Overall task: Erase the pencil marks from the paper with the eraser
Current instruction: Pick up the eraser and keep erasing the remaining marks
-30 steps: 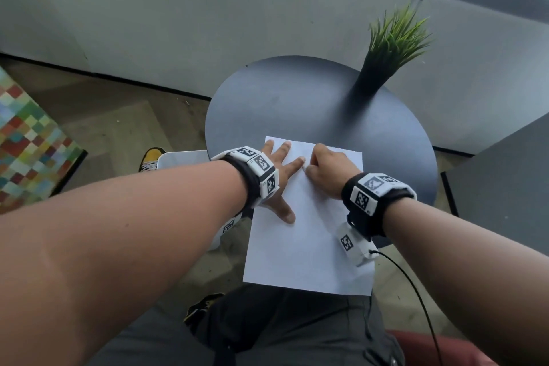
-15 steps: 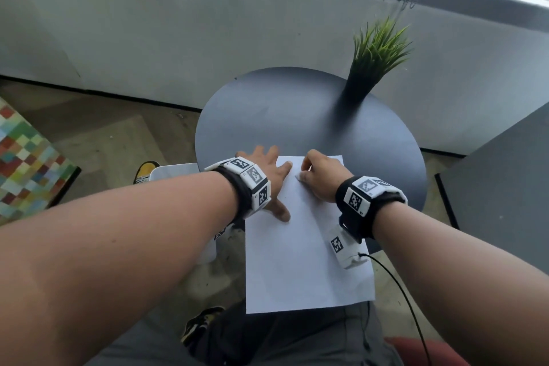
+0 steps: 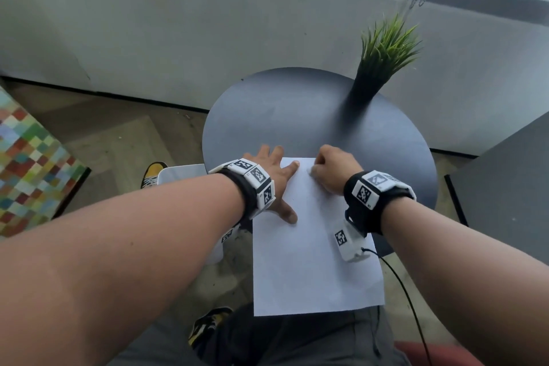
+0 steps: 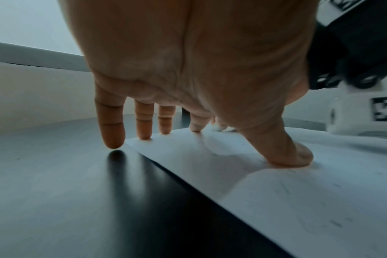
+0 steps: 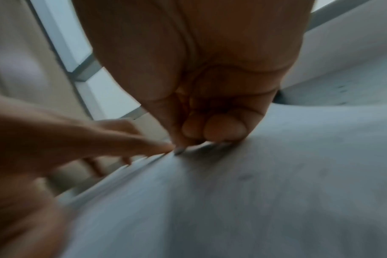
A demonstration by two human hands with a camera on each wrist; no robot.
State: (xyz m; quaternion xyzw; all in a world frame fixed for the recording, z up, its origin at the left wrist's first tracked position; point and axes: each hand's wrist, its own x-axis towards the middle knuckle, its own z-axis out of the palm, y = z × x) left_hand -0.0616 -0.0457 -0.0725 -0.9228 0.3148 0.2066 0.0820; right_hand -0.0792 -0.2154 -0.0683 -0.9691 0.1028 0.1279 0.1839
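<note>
A white sheet of paper lies on the round dark table, its near end hanging over the table's edge above my lap. My left hand lies spread flat: thumb and index finger press the paper's far left part, and the little finger rests on the table. My right hand is curled at the paper's far edge. It pinches a small pale eraser against the sheet, and the fingers hide most of it. Faint pencil marks show on the paper nearer me.
A green plant in a dark pot stands at the table's far right. A white bin sits on the floor to the left, with a patchwork cushion further left. Another dark table is at the right. A black cable trails from my right wrist.
My right hand has moved from mid-sheet to the paper's far edge. My left hand has slid left, so some fingers now rest on the table.
</note>
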